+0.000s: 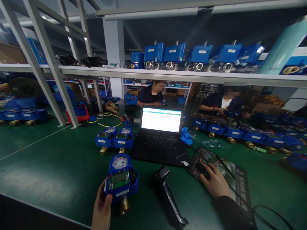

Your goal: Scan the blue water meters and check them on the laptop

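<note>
My left hand point(102, 204) grips the left side of a blue water meter point(122, 188), which has a round dial, a small display and a brass fitting at its front. Under my right hand point(216, 182) is a black computer mouse point(203, 171), fingers wrapped over it on a dark printed mouse pad point(242, 182). A black barcode scanner point(169, 198) lies on the table between my hands. Beyond it stands an open laptop point(160, 137) with a lit screen. Two more blue water meters point(114, 139) sit just left of the laptop.
A row of blue meters point(235, 132) lines the right side; others point(24, 115) sit far left. A metal shelf point(153, 74) carrying blue-topped valves point(175, 52) spans overhead. Two people point(152, 95) work across the green table point(59, 172). Blue gloves point(185, 136) lie beside the laptop.
</note>
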### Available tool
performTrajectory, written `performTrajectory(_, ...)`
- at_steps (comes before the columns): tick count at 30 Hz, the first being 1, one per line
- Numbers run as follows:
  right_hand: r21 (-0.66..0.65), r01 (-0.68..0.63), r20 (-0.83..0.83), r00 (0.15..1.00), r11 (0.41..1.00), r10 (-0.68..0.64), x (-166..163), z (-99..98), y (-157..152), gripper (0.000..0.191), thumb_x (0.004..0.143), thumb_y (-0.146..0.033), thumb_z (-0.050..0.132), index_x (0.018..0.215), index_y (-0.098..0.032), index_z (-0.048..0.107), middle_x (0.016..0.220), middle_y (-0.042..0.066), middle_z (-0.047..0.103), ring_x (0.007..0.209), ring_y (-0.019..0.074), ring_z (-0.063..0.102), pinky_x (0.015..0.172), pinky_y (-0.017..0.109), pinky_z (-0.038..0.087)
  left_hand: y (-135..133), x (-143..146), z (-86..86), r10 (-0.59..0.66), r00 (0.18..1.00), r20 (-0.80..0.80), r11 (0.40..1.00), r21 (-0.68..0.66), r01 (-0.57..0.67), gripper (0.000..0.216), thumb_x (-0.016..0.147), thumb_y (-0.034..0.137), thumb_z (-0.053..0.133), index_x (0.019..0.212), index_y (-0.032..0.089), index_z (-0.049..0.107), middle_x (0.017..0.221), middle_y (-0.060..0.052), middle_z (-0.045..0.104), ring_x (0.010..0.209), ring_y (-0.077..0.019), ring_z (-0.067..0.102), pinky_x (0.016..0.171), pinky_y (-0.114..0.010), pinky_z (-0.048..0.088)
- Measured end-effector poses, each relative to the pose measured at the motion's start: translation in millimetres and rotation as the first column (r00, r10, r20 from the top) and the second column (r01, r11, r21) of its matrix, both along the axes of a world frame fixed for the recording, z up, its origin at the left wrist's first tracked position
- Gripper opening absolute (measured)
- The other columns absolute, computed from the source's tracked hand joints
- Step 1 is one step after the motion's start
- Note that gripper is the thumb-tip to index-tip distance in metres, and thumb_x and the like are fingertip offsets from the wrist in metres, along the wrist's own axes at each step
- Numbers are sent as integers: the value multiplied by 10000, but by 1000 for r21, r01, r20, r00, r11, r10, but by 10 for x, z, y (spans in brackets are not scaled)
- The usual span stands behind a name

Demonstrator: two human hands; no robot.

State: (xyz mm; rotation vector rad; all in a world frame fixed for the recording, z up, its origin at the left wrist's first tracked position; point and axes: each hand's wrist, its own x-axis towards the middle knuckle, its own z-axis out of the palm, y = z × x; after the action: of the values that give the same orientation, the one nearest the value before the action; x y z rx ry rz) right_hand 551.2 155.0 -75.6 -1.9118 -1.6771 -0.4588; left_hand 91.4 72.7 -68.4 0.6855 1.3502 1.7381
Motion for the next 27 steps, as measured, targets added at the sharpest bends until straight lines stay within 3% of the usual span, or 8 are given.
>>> performTrajectory(6, 4, -28, 5, 1000, 1000, 28, 46, -29, 10, 530, 817, -503, 397, 1185, -210, 640, 1198, 118, 586, 1019, 293, 618, 877, 446, 531, -34, 99, 137, -9, 1000, -2, 998, 66, 9, 854, 558, 665, 770, 1205, 165, 523, 1187, -154, 606, 1076, -337, 586, 871, -396, 519)
performTrajectory(27, -10, -22, 25, 999, 1000, 22, 62, -28, 10, 543, 836, -512, 382, 1194, -197, 642, 1205, 138, 580, 1033, 305, 610, 872, 453, 531, -47, 94, 107, -29, 996, 84, 995, 93, 21, 777, 611, 599, 774, 1222, 182, 535, 1198, -127, 610, 1117, -329, 566, 869, -376, 524)
